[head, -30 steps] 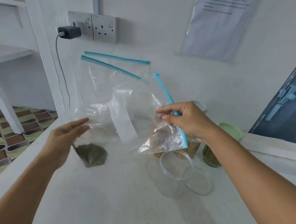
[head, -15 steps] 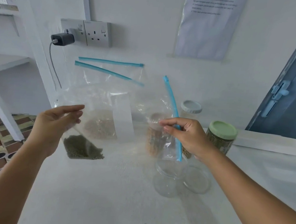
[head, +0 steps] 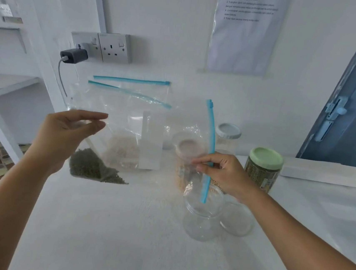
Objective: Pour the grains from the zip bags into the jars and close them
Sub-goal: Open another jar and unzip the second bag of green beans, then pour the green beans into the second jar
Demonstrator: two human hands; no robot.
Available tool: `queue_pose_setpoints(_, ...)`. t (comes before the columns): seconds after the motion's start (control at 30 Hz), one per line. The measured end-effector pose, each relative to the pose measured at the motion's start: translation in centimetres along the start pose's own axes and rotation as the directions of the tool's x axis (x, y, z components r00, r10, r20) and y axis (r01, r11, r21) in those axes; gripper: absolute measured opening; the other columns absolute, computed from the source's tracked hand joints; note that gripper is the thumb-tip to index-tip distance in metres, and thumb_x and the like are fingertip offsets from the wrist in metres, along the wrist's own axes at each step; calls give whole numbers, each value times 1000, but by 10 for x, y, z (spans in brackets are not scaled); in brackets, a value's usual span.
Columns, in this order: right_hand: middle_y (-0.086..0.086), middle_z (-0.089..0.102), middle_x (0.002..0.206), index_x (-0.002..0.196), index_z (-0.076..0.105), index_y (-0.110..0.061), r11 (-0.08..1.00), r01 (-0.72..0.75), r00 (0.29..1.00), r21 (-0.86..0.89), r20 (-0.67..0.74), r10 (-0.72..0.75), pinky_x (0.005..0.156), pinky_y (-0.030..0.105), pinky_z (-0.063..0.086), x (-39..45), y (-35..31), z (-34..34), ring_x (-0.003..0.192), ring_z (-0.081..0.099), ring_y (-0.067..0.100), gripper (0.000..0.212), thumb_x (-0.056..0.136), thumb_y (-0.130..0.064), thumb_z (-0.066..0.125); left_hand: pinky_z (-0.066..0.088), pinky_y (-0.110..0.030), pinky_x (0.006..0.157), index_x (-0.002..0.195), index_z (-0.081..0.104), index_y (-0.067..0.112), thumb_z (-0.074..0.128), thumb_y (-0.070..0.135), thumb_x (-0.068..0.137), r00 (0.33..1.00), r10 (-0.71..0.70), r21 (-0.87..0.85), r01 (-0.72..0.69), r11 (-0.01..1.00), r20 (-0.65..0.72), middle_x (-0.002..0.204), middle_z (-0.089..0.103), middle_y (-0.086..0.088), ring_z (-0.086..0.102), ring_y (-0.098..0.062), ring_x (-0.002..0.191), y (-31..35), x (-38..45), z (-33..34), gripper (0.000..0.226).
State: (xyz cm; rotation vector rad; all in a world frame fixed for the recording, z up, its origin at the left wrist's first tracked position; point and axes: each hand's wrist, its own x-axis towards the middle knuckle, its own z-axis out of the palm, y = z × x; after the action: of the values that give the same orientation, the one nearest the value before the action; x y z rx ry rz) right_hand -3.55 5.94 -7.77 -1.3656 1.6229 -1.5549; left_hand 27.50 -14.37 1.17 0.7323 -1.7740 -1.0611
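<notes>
I hold a clear zip bag (head: 129, 130) across the white table. My left hand (head: 63, 137) pinches its left end, where green grains (head: 91, 168) sit in the low corner. My right hand (head: 223, 174) pinches the bag's blue zip strip (head: 209, 151), which stands nearly upright with its lower end over the mouth of an open clear jar (head: 202, 222). The jar's clear lid (head: 238, 220) lies flat on the table right of it.
Two more zip bags (head: 129, 86) lean on the wall behind, one with pale grains (head: 123, 151). A green-lidded jar (head: 264, 167) of green grains, a white-lidded jar (head: 227, 135) and a jar of yellow grains (head: 189, 155) stand behind the open jar. The table (head: 119, 238) drops off at left.
My right hand has brought the zip end down from above the jars to the open jar's mouth. My left hand has risen a little with the grain end.
</notes>
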Motion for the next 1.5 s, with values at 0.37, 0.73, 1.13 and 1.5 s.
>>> queue_pose_setpoints(0.37,-10,79,102,103,84,-23,987,-27,1000,-159,12,29,93,19,54,-7,6,-7,103,72,7,19,90,-9,79,44,0,70,110,80,16,84,15,83,997,68,112,-64,992,-24,90,74,-4,62,4,72,7,-1,19,27)
queue_pose_setpoints(0.73,-17,78,91,103,83,-17,985,-16,1000,-170,-4,15,87,11,49,-11,5,-8,94,70,-3,18,88,-6,81,47,-10,63,105,82,25,88,22,80,996,93,106,-91,990,-12,75,68,11,55,-15,71,1,7,25,26)
queue_pose_setpoints(1.13,-12,79,105,99,83,-22,989,39,999,-144,18,-37,104,22,50,-9,7,-8,110,70,5,18,87,-7,82,43,-10,61,101,83,26,88,22,81,988,153,142,-147,979,-30,78,69,15,50,-4,61,16,12,29,20)
queue_pose_setpoints(1.5,-6,80,96,92,83,-23,988,100,993,-116,-57,-107,99,26,54,-13,2,-9,103,72,13,19,86,-5,81,35,-11,50,100,82,24,87,26,82,975,221,116,-218,969,-16,64,66,3,38,-6,45,33,11,25,19)
